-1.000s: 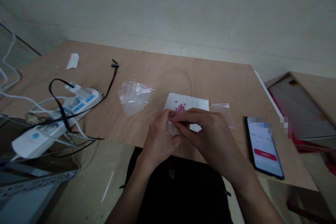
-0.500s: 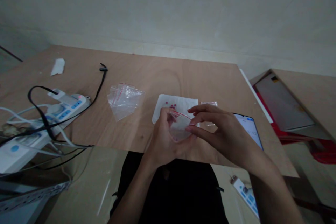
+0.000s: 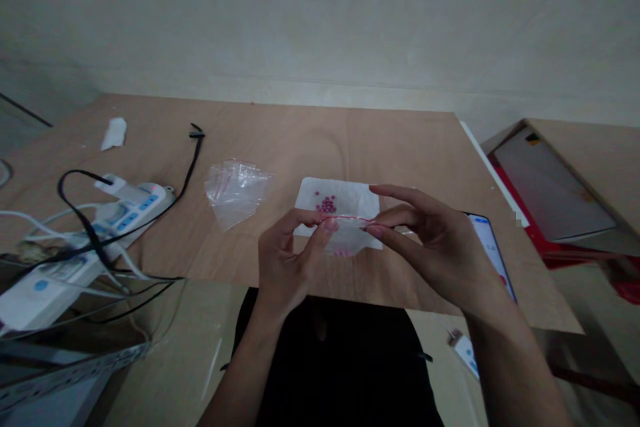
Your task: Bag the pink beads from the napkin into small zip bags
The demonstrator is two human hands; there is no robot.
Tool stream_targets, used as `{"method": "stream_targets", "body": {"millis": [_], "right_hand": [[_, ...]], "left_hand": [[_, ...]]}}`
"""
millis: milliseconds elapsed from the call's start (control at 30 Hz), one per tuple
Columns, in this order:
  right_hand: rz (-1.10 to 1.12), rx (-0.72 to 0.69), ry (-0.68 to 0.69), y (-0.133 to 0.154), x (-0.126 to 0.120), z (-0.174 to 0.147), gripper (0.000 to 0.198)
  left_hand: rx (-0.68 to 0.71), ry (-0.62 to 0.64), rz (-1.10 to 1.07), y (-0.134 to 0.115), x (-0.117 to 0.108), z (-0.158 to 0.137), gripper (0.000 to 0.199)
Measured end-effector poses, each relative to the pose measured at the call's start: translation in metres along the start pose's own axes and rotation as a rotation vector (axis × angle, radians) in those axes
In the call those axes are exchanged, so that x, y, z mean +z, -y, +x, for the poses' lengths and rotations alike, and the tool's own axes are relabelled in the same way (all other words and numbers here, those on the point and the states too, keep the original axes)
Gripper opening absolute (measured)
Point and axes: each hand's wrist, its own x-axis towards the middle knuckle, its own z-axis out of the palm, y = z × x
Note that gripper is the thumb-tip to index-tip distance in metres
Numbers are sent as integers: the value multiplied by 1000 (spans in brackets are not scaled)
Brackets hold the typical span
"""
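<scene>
A small clear zip bag [image 3: 344, 237] with a red strip along its top is held up between my two hands, over the front of the table. My left hand [image 3: 291, 260] pinches the left end of the red edge between thumb and forefinger. At the right end, my right hand [image 3: 425, 240] pinches the same edge, its forefinger stretched out above. Several pinkish pieces show faintly at the bag's bottom. Just behind, several small pink-red beads [image 3: 327, 204] lie on a white sheet [image 3: 355, 193]. The bag and my hands hide the sheet's near part.
A pile of clear zip bags [image 3: 236, 193] lies to the left on the wooden table [image 3: 280, 140]. Farther left are a white power strip [image 3: 135, 213] with cables and a scrap of white paper [image 3: 114, 133]. A phone [image 3: 490, 247] lies beside my right wrist.
My left hand has shifted from around the bag to a pinch on its left top corner. The bag's mouth, slanted before, is now level and stretched between both hands. More beads show behind it.
</scene>
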Motion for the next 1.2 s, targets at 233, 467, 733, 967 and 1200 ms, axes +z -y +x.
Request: {"method": "stream_targets", "body": {"millis": [233, 467, 733, 967, 1200], "right_hand": [[239, 13, -104, 0, 15, -1, 45], [307, 87, -119, -11, 27, 2, 9], [176, 38, -150, -10, 27, -6, 3], [194, 32, -145, -12, 30, -8, 6], [213, 83, -129, -18, 34, -11, 8]], "left_hand": [[-64, -74, -196, 1, 5, -5, 18], [-117, -13, -213, 4, 2, -6, 17], [-107, 92, -94, -2, -2, -6, 8], [-73, 181, -71, 1, -5, -8, 8], [-42, 201, 60, -3, -3, -3, 10]]}}
